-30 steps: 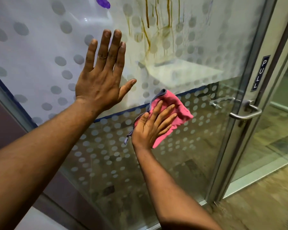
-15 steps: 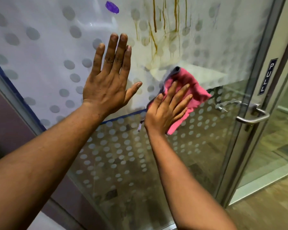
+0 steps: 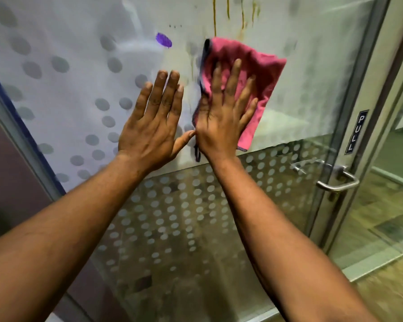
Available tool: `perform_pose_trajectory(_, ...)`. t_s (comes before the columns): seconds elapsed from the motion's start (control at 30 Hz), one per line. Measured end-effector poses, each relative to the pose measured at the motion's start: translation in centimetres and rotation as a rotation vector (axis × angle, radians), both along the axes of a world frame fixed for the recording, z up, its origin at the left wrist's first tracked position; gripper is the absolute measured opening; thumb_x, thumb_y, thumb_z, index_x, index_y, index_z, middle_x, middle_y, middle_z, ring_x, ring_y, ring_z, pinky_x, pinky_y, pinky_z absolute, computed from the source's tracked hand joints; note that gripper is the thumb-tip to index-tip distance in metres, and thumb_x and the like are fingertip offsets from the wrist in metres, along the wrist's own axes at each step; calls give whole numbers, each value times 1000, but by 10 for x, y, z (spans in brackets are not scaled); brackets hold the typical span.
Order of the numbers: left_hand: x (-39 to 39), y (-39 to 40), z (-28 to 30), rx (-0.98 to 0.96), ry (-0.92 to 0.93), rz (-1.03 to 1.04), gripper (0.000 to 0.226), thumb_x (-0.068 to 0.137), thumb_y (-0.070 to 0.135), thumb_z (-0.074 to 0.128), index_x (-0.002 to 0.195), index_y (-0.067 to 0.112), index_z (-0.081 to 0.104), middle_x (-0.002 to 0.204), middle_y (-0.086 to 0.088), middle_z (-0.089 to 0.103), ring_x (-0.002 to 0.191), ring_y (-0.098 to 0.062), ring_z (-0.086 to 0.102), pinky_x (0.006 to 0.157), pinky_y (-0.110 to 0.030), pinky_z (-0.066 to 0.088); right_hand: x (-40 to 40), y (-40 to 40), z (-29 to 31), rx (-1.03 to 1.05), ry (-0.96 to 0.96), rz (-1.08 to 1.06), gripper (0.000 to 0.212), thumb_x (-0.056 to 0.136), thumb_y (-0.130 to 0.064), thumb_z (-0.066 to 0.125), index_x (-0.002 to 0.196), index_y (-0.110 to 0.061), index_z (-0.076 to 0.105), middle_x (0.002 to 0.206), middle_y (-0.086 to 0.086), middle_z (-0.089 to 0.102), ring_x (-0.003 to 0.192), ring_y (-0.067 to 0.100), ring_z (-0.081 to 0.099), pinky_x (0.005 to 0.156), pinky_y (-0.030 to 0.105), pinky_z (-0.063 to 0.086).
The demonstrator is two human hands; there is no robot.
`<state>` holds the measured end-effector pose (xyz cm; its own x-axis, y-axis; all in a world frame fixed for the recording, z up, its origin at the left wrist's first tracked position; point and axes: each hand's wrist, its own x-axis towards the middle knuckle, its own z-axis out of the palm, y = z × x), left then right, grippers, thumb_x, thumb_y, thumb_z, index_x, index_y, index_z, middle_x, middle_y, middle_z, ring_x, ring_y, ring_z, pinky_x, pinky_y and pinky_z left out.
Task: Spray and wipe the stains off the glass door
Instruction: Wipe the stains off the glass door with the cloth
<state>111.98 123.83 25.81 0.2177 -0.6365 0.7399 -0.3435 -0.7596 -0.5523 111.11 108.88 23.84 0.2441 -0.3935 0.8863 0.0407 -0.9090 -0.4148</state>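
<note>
The glass door (image 3: 312, 84) has a frosted, dotted upper band and clearer dotted glass below. Brown drip stains (image 3: 214, 19) run down near the top, and a purple blot (image 3: 163, 39) sits to their left. My right hand (image 3: 221, 117) lies flat with spread fingers on a pink cloth (image 3: 261, 66), pressing it against the frosted glass just below the brown drips. My left hand (image 3: 154, 122) rests flat on the glass beside it, fingers up, holding nothing; its thumb tip touches my right hand.
A metal pull handle (image 3: 335, 180) and a "PULL" label (image 3: 356, 132) sit on the door's right frame. Wood-look floor (image 3: 386, 291) lies at the lower right. A blue-edged frame (image 3: 14, 126) borders the door on the left.
My right hand has slid the pink cloth upward from the clear lower glass onto the frosted band, over the smeared brown stain. My left hand has stayed on the glass.
</note>
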Motion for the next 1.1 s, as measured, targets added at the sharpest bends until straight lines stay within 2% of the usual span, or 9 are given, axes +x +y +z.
perform_pose_trajectory(0.13, -5, 1, 4, -33, 28, -25, 86, 103, 59, 26, 158, -3, 2, 165, -26, 3, 154, -39, 4, 126, -47, 3, -8, -12, -49, -93, 144, 125, 63, 101, -50, 28, 157, -26, 15, 167, 8, 5, 152, 36, -5, 118, 64, -4)
perform_pose_trajectory(0.2, -7, 4, 8, -25, 22, -22, 85, 103, 59, 25, 158, -3, 3, 165, -26, 4, 154, -39, 4, 126, -48, 4, -7, -32, -52, -35, 159, 89, 64, 99, -50, 26, 157, -25, 16, 166, 9, 7, 152, 37, -2, 117, 65, -2)
perform_pose_trajectory(0.33, -13, 7, 28, -33, -7, 2, 85, 103, 61, 17, 158, -2, 3, 165, -25, 3, 154, -39, 3, 125, -46, 1, -1, -67, -4, 142, 104, -2, 59, 101, -45, 27, 157, -28, 21, 166, 7, 11, 152, 38, 3, 116, 66, 5)
perform_pose_trajectory(0.53, -14, 18, 73, -124, -48, 34, 86, 102, 63, 15, 158, -1, 3, 165, -25, 3, 154, -41, 3, 125, -47, 1, 0, -77, 80, 143, 15, 1, 56, 103, -48, 24, 157, -34, 17, 167, 1, 6, 152, 37, -3, 118, 63, -1)
perform_pose_trajectory(0.73, -11, 27, 86, -162, -40, 42, 88, 101, 66, 16, 159, 0, 2, 166, -24, 3, 154, -40, 3, 125, -48, 2, -3, -57, 124, -17, -12, -16, 60, 100, -50, 23, 157, -31, 21, 166, 3, 12, 153, 35, 4, 116, 65, 3)
perform_pose_trajectory(0.83, 0, 48, 102, -187, -81, 106, 87, 102, 64, 15, 159, 0, 3, 166, -24, 2, 154, -40, 2, 125, -48, 3, 7, -12, 145, -160, -5, 44, 59, 100, -49, 24, 156, -32, 21, 166, 3, 13, 152, 38, 6, 116, 66, 3)
perform_pose_trajectory(0.97, -1, 46, 103, -169, -95, 114, 83, 103, 59, 15, 159, -1, 1, 166, -24, 0, 154, -40, 0, 126, -50, 5, 1, 14, 129, -305, 5, 53, 57, 102, -51, 25, 156, -33, 22, 166, 3, 15, 151, 41, 7, 116, 66, 3)
perform_pose_trajectory(1.1, -1, 46, 103, -188, -77, 92, 81, 103, 59, 15, 159, 2, 0, 166, -23, -1, 155, -37, 0, 126, -49, 4, -3, 33, 85, -421, 65, 105, 57, 103, -50, 27, 157, -32, 20, 166, 1, 13, 152, 39, 3, 117, 66, 3)
